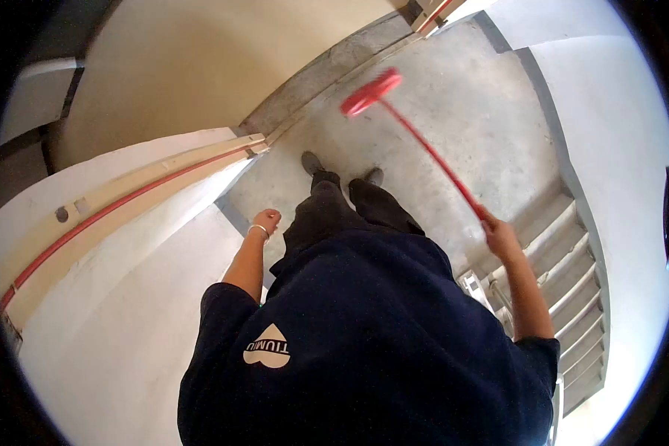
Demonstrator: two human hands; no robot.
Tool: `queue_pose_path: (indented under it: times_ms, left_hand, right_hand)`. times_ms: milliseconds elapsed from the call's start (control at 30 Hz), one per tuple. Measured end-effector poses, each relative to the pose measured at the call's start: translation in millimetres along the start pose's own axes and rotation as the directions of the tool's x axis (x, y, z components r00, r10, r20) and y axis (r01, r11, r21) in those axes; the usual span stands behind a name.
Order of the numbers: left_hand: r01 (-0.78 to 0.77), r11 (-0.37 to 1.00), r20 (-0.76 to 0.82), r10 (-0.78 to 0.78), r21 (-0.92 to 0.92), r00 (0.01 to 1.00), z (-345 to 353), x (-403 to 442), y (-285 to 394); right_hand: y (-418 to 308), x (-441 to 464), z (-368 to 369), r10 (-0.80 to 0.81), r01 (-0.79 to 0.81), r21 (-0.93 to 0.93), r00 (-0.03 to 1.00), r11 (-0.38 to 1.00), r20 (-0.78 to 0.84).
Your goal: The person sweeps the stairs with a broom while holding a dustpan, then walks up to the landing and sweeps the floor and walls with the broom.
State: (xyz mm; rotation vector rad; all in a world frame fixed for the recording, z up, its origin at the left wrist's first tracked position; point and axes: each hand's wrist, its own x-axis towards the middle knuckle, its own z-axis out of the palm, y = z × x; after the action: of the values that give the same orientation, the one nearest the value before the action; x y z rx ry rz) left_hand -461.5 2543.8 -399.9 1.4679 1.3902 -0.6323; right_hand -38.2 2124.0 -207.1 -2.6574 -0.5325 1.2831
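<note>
Plainly, I'm catching the work under way, with a red broom (pixel 372 93) reaching over the floor (pixel 472 97).
Right of centre, my right hand (pixel 501 236) is clamping its fingers around the broom's near end, while the blurred far end is showing in the upper middle of the frame; whether it's touching down, I'm not managing to tell remotely. Left of centre, my left hand (pixel 266 221) is hanging apart, fingers curling together. How much is done or remaining isn't showing.
</note>
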Motion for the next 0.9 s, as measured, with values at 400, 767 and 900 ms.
queue_pose_path:
  times_ms: [400,767,900]
  left_hand:
    - [0.102,0.994,-0.151,-0.097,0.029,0.984,32.3,-68.4,-52.5]
    - [-0.072,0.968,-0.005,0.075,0.240,0.997,40.1,-33.1,2.6]
    - [0.011,1.000,-0.029,-0.011,0.010,1.000,39.4,-17.4,53.8]
  right_hand:
    - [-63.9,146.0,110.1,-0.313,0.351,-0.046,0.881,0.935,0.356]
    - [133.9,70.9,16.4,0.302,-0.323,0.425,0.946,0.846,0.119]
    - [159.2,33.3,-4.1,0.297,-0.263,0.228,0.946,0.938,-0.131]
